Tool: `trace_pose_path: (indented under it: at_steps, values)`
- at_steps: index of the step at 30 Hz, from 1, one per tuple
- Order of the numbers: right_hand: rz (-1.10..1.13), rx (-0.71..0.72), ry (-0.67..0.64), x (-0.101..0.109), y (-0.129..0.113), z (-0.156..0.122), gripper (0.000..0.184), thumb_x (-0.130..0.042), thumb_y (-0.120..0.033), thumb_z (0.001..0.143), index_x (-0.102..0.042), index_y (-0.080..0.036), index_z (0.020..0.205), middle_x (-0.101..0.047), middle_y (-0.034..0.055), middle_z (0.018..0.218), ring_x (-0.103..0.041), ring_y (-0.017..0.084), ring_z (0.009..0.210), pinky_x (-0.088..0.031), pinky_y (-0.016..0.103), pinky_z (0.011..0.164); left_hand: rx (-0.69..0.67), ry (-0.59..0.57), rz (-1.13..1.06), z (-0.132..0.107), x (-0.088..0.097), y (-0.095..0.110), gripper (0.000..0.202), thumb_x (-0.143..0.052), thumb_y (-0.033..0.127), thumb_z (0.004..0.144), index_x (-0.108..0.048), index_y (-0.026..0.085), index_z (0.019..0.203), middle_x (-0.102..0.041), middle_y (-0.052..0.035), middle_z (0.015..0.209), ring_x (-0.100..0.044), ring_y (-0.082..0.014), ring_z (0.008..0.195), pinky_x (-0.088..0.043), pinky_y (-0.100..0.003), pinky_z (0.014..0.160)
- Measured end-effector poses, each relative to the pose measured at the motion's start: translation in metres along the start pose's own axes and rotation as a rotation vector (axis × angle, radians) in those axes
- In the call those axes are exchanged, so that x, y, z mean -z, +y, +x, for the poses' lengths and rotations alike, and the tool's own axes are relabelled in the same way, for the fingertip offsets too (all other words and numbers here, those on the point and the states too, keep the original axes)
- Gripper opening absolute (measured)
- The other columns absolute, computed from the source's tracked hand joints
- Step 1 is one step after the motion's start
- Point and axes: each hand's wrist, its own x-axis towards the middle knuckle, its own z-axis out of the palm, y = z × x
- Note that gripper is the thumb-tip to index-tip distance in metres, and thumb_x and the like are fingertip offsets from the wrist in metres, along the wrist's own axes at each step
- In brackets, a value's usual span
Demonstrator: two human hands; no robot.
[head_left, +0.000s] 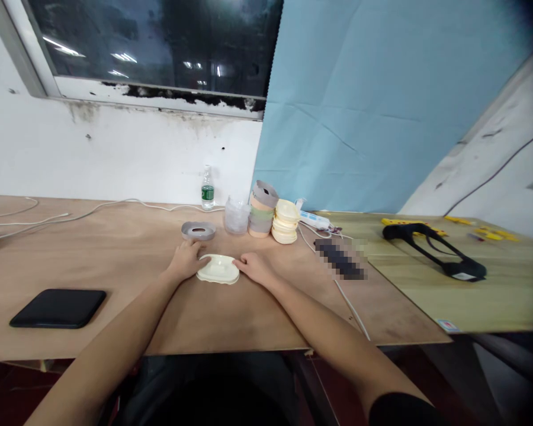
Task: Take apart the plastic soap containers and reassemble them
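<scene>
Both hands rest on the light brown plywood table, one at each end of a cream oval plastic dish that lies flat between them. The left hand is spread and nearly flat; its fingertips lie on the dish's left rim without closing round it. The right hand is lightly bent, its fingertips meeting the dish's right rim; whether they pinch the rim or only touch it, I cannot tell.

Just beyond the left fingertips sits a grey oval plastic ring, flat and apart from the dish. Further beyond the right fingertips stand a clear plastic cup, a stack of grey, tan and green oval pieces and a leaning stack of cream oval dishes, close together in a row. Behind them a small clear water bottle with a green label stands by the wall.

Well to the outer side of the left fingers lies a flat black rectangular pad. On the outer side of the right fingers lie a white power strip and, well apart, a black curved headband.
</scene>
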Motion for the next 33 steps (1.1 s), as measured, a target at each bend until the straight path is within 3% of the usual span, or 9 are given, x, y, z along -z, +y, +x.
trace_pose_path:
  at_steps: [3, 7, 11, 14, 18, 21, 26, 30, 33]
  values:
    - [-0.001, 0.016, 0.01, -0.002, 0.001, 0.0, 0.044, -0.048, -0.048, 0.09, -0.06, -0.018, 0.061, -0.058, 0.0004, 0.058, -0.045, 0.011, 0.054, -0.023, 0.024, 0.051, 0.002, 0.137, 0.015, 0.001, 0.003, -0.006, 0.041, -0.052, 0.051, 0.082, -0.063, 0.022, 0.11, -0.054, -0.0104, 0.122, -0.051, -0.0284, 0.113, -0.038, -0.044, 0.099]
    - [0.033, 0.061, 0.006, 0.0, 0.001, -0.001, 0.042, -0.046, -0.048, 0.091, -0.062, -0.018, 0.066, -0.062, 0.001, 0.062, -0.05, 0.012, 0.058, -0.024, 0.024, 0.052, 0.136, 0.29, 0.084, 0.006, 0.014, -0.024, 0.046, -0.043, 0.053, 0.087, -0.06, 0.022, 0.116, -0.05, -0.0125, 0.129, -0.046, -0.0305, 0.119, -0.035, -0.047, 0.101]
    - [0.108, 0.093, -0.037, 0.008, -0.001, -0.003, 0.04, -0.046, -0.048, 0.091, -0.064, -0.018, 0.071, -0.064, 0.0002, 0.066, -0.051, 0.011, 0.059, -0.027, 0.023, 0.053, 0.268, 0.185, 0.181, 0.012, 0.017, -0.04, 0.057, -0.05, 0.056, 0.082, -0.051, 0.026, 0.13, -0.029, -0.0154, 0.149, -0.035, -0.0409, 0.128, -0.033, -0.057, 0.097]
    - [0.152, 0.084, -0.066, 0.013, -0.003, -0.004, 0.035, -0.05, -0.047, 0.089, -0.066, -0.019, 0.075, -0.066, 0.0007, 0.07, -0.054, 0.011, 0.061, -0.03, 0.022, 0.054, 0.252, 0.097, 0.191, 0.014, 0.015, -0.042, 0.047, -0.052, 0.05, 0.081, -0.057, 0.026, 0.121, -0.025, -0.0144, 0.151, -0.032, -0.0424, 0.13, -0.031, -0.059, 0.098]
    - [0.207, 0.096, -0.07, 0.013, 0.001, -0.005, 0.031, -0.051, -0.045, 0.088, -0.066, -0.02, 0.078, -0.067, 0.001, 0.074, -0.056, 0.013, 0.065, -0.035, 0.023, 0.057, 0.2, 0.145, 0.155, 0.01, 0.019, -0.039, 0.031, -0.049, 0.041, 0.085, -0.063, 0.021, 0.103, -0.043, -0.0147, 0.141, -0.045, -0.0353, 0.123, -0.033, -0.052, 0.1]
    - [0.263, 0.106, 0.009, 0.011, 0.006, -0.005, 0.027, -0.053, -0.043, 0.088, -0.065, -0.021, 0.098, -0.066, 0.001, 0.078, -0.057, 0.014, 0.068, -0.042, 0.025, 0.063, 0.134, 0.207, 0.037, 0.004, 0.029, -0.034, 0.035, -0.043, 0.044, 0.089, -0.055, 0.02, 0.111, -0.052, -0.0123, 0.132, -0.054, -0.0288, 0.113, -0.039, -0.044, 0.097]
    - [0.285, 0.13, 0.261, 0.01, 0.008, -0.005, 0.066, -0.061, -0.042, 0.082, -0.034, -0.021, 0.139, -0.062, 0.0076, 0.108, -0.055, 0.013, 0.065, -0.05, 0.032, 0.069, 0.098, 0.381, -0.105, -0.007, 0.036, -0.012, 0.042, -0.035, 0.051, 0.092, -0.05, 0.017, 0.112, -0.063, -0.0121, 0.101, -0.059, -0.0262, 0.096, -0.045, -0.038, 0.085]
    - [0.207, 0.293, 0.408, 0.009, 0.002, -0.005, 0.081, -0.064, -0.04, 0.08, -0.019, -0.024, 0.145, -0.051, 0.014, 0.127, -0.06, 0.021, 0.087, -0.053, 0.04, 0.078, 0.027, 0.464, -0.255, -0.018, 0.03, 0.009, 0.046, -0.027, 0.058, 0.092, -0.049, 0.018, 0.1, -0.058, -0.0077, 0.083, -0.057, -0.0212, 0.075, -0.044, -0.033, 0.068]
    - [0.116, 0.422, 0.507, 0.006, -0.005, -0.005, 0.085, -0.064, -0.038, 0.08, -0.014, -0.025, 0.148, -0.042, 0.0153, 0.137, -0.052, 0.028, 0.114, -0.049, 0.046, 0.092, -0.018, 0.496, -0.434, -0.02, 0.024, 0.022, 0.047, -0.027, 0.06, 0.092, -0.047, 0.018, 0.094, -0.056, -0.0043, 0.079, -0.053, -0.0177, 0.07, -0.041, -0.03, 0.062]
